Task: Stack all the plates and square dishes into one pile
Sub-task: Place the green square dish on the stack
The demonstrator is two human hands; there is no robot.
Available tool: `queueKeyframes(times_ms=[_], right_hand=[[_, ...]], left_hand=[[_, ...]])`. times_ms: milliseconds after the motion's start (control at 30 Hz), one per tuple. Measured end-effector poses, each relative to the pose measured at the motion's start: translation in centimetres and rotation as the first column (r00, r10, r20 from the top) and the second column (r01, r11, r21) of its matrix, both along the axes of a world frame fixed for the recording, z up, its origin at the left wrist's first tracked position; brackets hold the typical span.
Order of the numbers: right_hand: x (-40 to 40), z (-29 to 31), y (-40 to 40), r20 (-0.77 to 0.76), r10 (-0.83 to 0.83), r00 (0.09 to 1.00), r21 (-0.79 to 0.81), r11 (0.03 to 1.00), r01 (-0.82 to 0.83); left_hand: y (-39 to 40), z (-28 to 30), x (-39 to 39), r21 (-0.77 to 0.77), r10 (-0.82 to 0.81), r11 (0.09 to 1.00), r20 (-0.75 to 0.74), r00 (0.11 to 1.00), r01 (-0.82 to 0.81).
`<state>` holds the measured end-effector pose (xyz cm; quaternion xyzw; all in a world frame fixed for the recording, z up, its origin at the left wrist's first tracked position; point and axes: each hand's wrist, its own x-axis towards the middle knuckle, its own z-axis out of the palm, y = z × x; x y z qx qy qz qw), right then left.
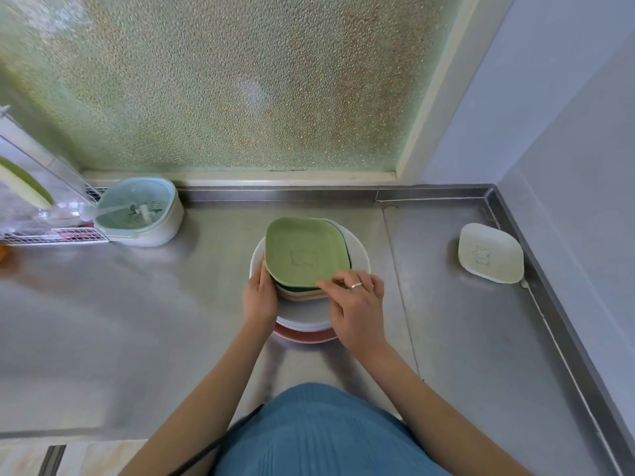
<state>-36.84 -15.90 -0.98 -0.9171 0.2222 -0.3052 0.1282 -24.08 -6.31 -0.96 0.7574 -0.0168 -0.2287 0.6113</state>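
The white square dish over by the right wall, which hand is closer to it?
The right hand. It rests on the pile's near right edge, still well short of the white square dish. The left hand holds the pile's left side, farther off.

Brushed steel counter [137, 321]; matt, probably plastic green dish [302, 252]

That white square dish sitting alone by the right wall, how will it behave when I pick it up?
The white square dish looks like thin moulded plastic, so probably light and stiff. Its flat base should keep it from rolling. On the smooth steel counter it may slide if nudged.
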Motion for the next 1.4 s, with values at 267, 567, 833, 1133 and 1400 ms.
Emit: queueKeyframes(times_ms=[267, 567, 833, 1133, 1400], right_hand=[[-0.1, 0.5, 0.2, -0.094, -0.048, 0.994, 0.048, 0.997, 0.053], [-0.2, -0.4, -0.2, -0.1, 0.003, 0.995, 0.13, 0.992, 0.01], [-0.8, -0.3, -2.0, -0.004, -0.082, 0.997, 0.138, 0.987, 0.082], [-3.1, -2.1, -13.8, -0.275, -0.487, 0.829, 0.141, 0.832, 0.536], [-5.0, -4.7, -20.2, -0.628, -0.559, 0.542, 0.092, 0.638, 0.765]], left_hand=[[-0.1, 1.0, -0.3, -0.065, 0.034, 0.997, -0.112, 0.993, -0.041], [-0.3, 0.6, -0.2, -0.074, 0.03, 0.997, -0.014, 0.999, -0.031], [-0.4, 0.7, -0.2, 0.016, -0.002, 1.0, 0.078, 0.997, 0.001], [-2.1, 2.0, 2.8, 0.065, -0.029, 0.998, 0.059, 0.998, 0.025], [-3.0, 1.5, 3.3, 0.027, 0.114, 0.993, -0.097, 0.989, -0.112]])
